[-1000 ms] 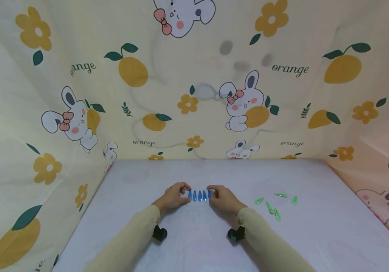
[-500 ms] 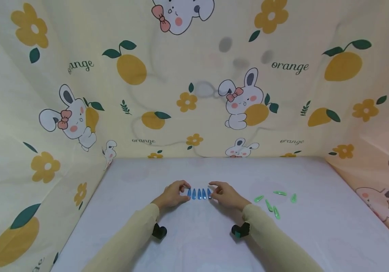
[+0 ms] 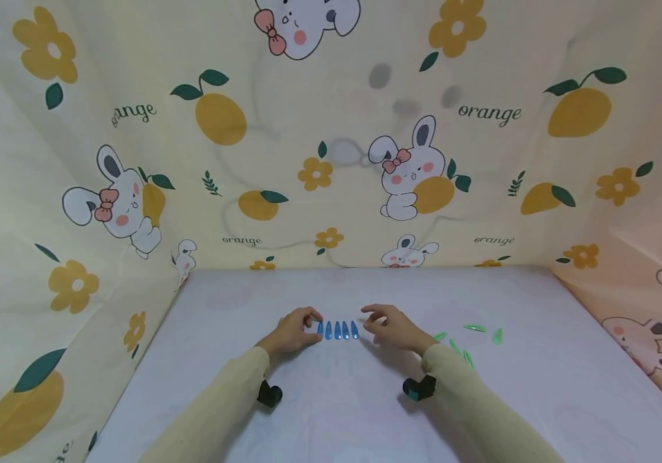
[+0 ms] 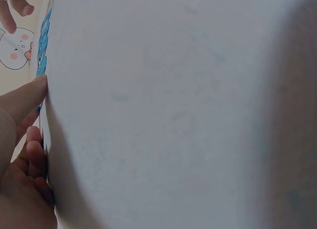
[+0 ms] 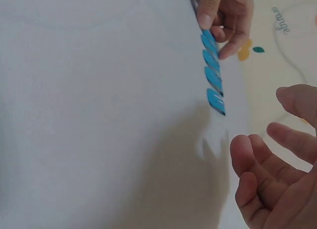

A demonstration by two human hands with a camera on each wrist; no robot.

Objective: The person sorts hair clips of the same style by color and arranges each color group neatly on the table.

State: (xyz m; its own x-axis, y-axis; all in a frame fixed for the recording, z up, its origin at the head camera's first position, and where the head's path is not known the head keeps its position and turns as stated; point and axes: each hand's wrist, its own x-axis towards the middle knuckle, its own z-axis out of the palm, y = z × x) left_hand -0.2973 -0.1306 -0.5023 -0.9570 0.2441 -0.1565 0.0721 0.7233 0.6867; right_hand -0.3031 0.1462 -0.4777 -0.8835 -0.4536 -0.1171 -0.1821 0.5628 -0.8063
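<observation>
The left hand partly hides one blue clip, the right sleeve some green clips.

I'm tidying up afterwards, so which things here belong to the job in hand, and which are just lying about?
In the job:
blue clips, five in a row
left grip, at the row's left end
right grip, off its right end

Apparently lying about:
green clips, scattered to the right
</observation>
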